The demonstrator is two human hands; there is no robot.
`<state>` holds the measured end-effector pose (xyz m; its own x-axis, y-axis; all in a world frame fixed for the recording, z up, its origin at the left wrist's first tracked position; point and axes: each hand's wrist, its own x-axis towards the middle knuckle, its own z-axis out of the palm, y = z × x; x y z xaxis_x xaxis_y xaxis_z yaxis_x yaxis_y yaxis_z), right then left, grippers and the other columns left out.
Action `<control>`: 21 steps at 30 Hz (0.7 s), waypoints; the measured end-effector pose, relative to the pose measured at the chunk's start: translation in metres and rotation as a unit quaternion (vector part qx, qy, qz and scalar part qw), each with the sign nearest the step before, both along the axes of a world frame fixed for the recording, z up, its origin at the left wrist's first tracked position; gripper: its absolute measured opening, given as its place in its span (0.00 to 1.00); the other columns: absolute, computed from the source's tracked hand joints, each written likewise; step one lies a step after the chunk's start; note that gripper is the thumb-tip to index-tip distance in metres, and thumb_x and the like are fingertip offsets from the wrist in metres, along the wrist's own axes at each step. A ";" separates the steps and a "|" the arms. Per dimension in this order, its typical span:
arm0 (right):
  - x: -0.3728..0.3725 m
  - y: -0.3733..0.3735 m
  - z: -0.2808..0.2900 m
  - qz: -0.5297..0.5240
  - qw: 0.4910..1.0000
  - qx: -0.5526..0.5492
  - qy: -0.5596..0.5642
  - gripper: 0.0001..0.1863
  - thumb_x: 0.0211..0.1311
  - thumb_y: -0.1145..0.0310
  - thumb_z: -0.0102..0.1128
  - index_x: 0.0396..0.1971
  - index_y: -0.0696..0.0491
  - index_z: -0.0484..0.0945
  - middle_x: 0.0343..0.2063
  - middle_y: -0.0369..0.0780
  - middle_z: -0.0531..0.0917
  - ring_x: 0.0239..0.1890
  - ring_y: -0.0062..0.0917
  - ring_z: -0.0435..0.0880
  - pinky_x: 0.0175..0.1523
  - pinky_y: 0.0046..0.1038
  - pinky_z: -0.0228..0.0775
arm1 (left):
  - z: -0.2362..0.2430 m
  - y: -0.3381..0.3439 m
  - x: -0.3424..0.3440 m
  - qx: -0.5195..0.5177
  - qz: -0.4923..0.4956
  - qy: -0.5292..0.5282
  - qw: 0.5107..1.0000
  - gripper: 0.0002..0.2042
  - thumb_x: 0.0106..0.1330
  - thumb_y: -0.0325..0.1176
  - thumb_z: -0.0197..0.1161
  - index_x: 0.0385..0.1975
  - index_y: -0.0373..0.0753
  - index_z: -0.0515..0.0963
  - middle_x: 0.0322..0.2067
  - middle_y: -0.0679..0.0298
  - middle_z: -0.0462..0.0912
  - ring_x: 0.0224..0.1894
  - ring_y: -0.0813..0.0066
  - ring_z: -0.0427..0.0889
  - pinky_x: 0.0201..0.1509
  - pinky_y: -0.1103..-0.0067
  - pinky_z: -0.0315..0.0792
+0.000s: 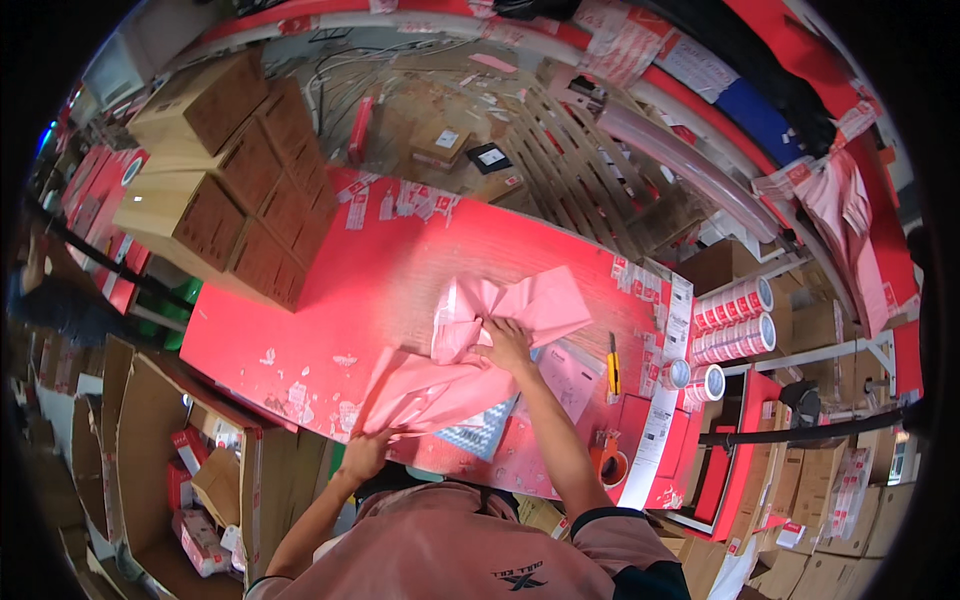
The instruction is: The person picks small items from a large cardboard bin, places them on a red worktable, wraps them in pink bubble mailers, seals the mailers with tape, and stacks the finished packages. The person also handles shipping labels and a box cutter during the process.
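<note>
A crumpled, twisted pink sheet, paper or thin plastic (430, 392), stretches across the middle of the red table (330, 330). My left hand (366, 456) is closed on its near left corner at the table's front edge. Fingers spread, my right hand (506, 344) lies flat on the gathered middle of the sheet. A blue-and-white patterned packet (478, 432) sits partly under the sheet, near my right forearm. Beside that forearm is a flat pink packet (568, 378), partly covered by it.
Stacked brown cartons (230, 190) stand at the table's far left. To the right lie a yellow box cutter (613, 368), an orange tape roll (608, 464) and stacked printed tape rolls (735, 304). An open carton (150, 450) holds boxes at lower left. Wooden pallets (580, 170) lie beyond.
</note>
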<state>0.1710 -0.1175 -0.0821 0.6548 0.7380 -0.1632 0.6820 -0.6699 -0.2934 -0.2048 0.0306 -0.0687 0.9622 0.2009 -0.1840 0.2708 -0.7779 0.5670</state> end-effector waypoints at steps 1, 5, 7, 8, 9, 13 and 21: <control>0.005 -0.007 0.006 -0.018 0.999 -0.018 0.044 0.31 0.59 0.49 0.64 0.60 0.46 0.76 0.52 0.47 0.80 0.57 0.47 0.76 0.60 0.47 0.68 | 0.003 0.012 -0.002 0.023 0.005 0.069 0.997 0.24 0.62 0.31 0.59 0.60 0.54 0.73 0.29 0.55 0.86 0.32 0.49 0.86 0.41 0.58 0.79; 0.017 -0.057 0.124 -0.150 0.925 0.324 -0.131 0.13 0.61 0.71 0.60 0.45 0.53 0.84 0.37 0.48 0.85 0.39 0.44 0.84 0.44 0.42 0.75 | 0.011 0.058 -0.003 0.045 -0.061 0.068 0.995 0.20 0.64 0.32 0.58 0.58 0.52 0.73 0.33 0.58 0.87 0.41 0.52 0.86 0.49 0.63 0.78; 0.012 -0.107 0.221 -0.134 0.817 0.496 -0.262 0.14 0.58 0.76 0.60 0.44 0.54 0.84 0.38 0.48 0.84 0.40 0.40 0.83 0.46 0.40 0.72 | 0.010 0.067 0.011 -0.123 -0.094 0.076 0.985 0.17 0.67 0.35 0.56 0.56 0.50 0.75 0.45 0.60 0.84 0.52 0.54 0.81 0.54 0.64 0.77; 0.008 -0.137 0.271 -0.077 0.749 0.556 -0.353 0.14 0.57 0.78 0.59 0.43 0.55 0.84 0.38 0.47 0.84 0.41 0.37 0.82 0.48 0.38 0.71 | 0.010 0.068 0.020 -0.218 -0.049 0.205 0.953 0.16 0.68 0.37 0.56 0.56 0.49 0.76 0.52 0.61 0.81 0.57 0.55 0.78 0.56 0.65 0.76; 0.002 -0.161 0.318 -0.072 0.704 0.556 -0.436 0.14 0.57 0.79 0.59 0.43 0.55 0.84 0.39 0.47 0.84 0.42 0.37 0.82 0.48 0.38 0.71 | 0.010 0.064 0.034 -0.198 -0.142 0.158 0.957 0.19 0.69 0.40 0.55 0.58 0.45 0.74 0.53 0.58 0.81 0.57 0.53 0.79 0.58 0.65 0.75; 0.010 -0.209 0.461 -0.035 0.453 0.483 -0.749 0.14 0.57 0.79 0.59 0.44 0.55 0.84 0.40 0.46 0.83 0.43 0.35 0.81 0.50 0.37 0.70 | 0.024 0.039 0.091 -0.143 -0.270 0.122 0.944 0.26 0.72 0.46 0.54 0.63 0.37 0.69 0.53 0.48 0.80 0.55 0.52 0.80 0.61 0.67 0.72; 0.214 -0.272 0.584 -0.139 0.814 0.347 -0.445 0.18 0.66 0.71 0.52 0.54 0.54 0.80 0.46 0.48 0.83 0.51 0.40 0.81 0.59 0.34 0.69 | 0.007 0.049 0.104 -0.305 -0.013 0.029 0.952 0.24 0.71 0.47 0.59 0.57 0.32 0.76 0.49 0.48 0.81 0.56 0.61 0.78 0.63 0.67 0.68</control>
